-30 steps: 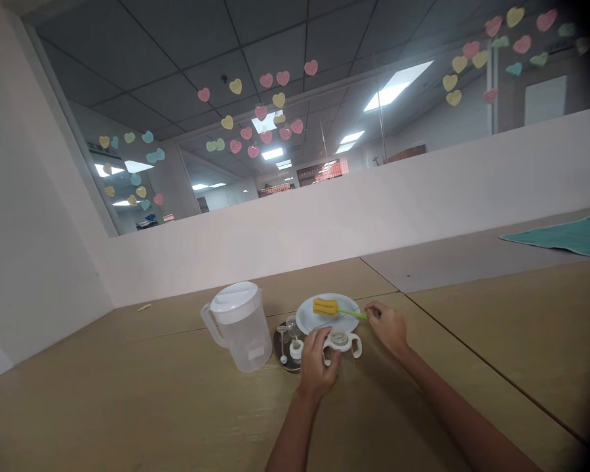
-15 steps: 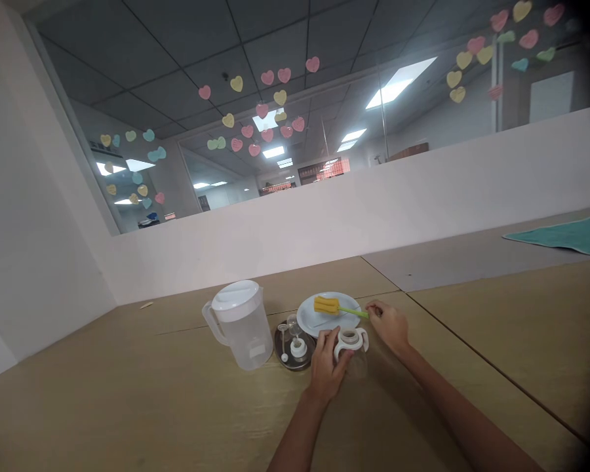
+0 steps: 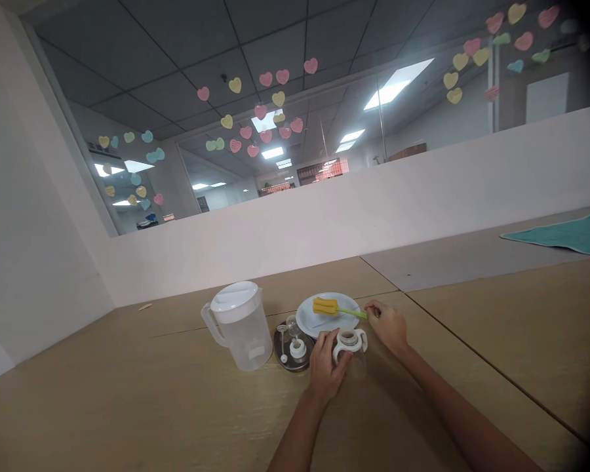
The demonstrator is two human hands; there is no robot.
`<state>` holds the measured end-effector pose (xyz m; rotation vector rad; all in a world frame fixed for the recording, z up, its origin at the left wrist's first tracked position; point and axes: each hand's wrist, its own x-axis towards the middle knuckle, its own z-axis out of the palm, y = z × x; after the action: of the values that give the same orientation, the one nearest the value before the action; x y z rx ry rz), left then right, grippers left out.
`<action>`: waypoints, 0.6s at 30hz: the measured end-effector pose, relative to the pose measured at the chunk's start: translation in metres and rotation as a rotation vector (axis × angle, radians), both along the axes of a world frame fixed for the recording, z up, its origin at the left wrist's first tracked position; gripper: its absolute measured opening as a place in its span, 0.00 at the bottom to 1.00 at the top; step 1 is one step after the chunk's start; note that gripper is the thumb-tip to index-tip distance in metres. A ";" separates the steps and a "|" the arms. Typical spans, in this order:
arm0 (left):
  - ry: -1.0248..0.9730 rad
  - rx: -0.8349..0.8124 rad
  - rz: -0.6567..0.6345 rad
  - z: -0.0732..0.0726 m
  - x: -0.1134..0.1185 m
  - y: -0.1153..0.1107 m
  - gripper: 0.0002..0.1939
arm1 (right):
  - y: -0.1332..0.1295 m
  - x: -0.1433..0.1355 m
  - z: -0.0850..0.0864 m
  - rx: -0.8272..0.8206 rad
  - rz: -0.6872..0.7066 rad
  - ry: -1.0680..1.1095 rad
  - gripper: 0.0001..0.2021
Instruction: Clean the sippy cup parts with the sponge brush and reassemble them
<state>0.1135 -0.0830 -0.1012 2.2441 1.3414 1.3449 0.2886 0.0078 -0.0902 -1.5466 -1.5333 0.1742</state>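
With fingers closed around its side, my left hand (image 3: 326, 364) grips a clear baby bottle (image 3: 356, 364) that has a white two-handled collar and an open top. My right hand (image 3: 387, 324) pinches the green handle of a bottle brush (image 3: 326, 307), whose yellow sponge head is over a white plate (image 3: 305, 319) just behind the bottle. Left of my left hand, a round metal tray (image 3: 281, 357) holds a white bottle collar (image 3: 297, 349), a clear dome cap (image 3: 292, 325) and a small white spoon-like piece (image 3: 283, 347).
A clear plastic pitcher (image 3: 248, 337) with a white lid and handle stands left of the tray. A teal cloth (image 3: 565, 235) lies at the far right of the table. The wall (image 3: 255, 236) with a window rises behind the table.
Hardly anything differs. Both hands, the bottle and the brush keep their places, and the whole view has shifted very slightly.
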 end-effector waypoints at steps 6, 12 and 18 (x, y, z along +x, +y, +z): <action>-0.111 -0.069 -0.014 -0.009 0.002 0.004 0.22 | 0.001 0.000 -0.001 0.017 0.008 0.022 0.11; -0.069 -0.086 -0.082 -0.010 0.008 0.003 0.25 | 0.001 0.001 -0.001 -0.004 0.016 0.046 0.12; -0.064 0.045 -0.031 -0.010 0.005 -0.001 0.26 | 0.008 0.007 -0.004 -0.010 0.002 0.213 0.12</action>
<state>0.1188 -0.0839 -0.1112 2.2208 1.2621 1.4379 0.2957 0.0162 -0.0938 -1.4840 -1.3684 0.3374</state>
